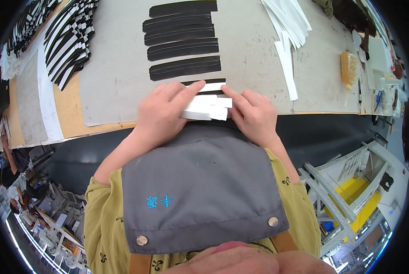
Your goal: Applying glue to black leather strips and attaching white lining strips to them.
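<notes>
At the table's near edge, my left hand (165,107) is closed round a small fanned bunch of white strips (202,109); some of its fingers are blurred. Just beyond the bunch, a single white strip (216,86) lies along a black strip (220,81), whose edges show on both sides of it. The left hand's index fingertip presses on this white strip. My right hand (257,109) is curled, with its index fingertip on the strip's right end and its thumb low beside the bunch. Part of the black strip is hidden under the left hand.
Several black strips (185,67) lie in a column beyond my hands. Loose white strips (286,68) are spread at the right, near a bottle of amber liquid (348,69). A heap of black-and-white strips (70,43) fills the far left. Metal frames (346,196) stand at the lower right.
</notes>
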The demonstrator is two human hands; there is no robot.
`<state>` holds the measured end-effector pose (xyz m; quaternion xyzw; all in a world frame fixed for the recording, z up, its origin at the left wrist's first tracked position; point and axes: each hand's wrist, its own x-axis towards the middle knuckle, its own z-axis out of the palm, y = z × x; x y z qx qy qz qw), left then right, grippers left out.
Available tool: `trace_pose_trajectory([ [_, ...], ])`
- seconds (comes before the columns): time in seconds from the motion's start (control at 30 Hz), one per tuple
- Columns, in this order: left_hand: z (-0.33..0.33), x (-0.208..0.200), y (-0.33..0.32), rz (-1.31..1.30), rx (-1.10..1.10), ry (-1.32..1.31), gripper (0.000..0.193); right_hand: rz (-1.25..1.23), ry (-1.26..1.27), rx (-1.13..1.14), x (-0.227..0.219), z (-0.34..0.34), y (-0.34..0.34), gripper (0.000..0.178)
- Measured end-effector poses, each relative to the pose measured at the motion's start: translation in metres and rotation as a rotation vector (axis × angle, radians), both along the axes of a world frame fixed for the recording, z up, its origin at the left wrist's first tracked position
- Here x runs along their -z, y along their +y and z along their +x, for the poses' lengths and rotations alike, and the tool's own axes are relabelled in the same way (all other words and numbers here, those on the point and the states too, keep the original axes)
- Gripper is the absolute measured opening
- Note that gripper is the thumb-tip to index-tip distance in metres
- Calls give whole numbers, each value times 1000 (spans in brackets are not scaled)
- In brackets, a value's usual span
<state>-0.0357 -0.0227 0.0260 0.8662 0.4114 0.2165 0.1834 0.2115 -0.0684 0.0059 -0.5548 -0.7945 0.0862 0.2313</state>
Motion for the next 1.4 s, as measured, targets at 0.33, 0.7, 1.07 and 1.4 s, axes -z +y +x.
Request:
trace_pose_trajectory([
  [0.33, -20, -26, -1, -1298, -271, -835, 48, -122, 663, -20, -40, -7, 15, 19],
  [0.7, -17, -19, -7, -1385, -183, -863, 44, -615, 1163, 30, -34, -50, 49, 22],
  [1.07, -21, -21, -1, -1388, -199, -782, 41, -865, 1263, 127, -32, -52, 52, 22],
  [1.4, -31, -11, -3, -1378, -275, -900, 37, -662, 1629, -11, -45, -47, 55, 11],
])
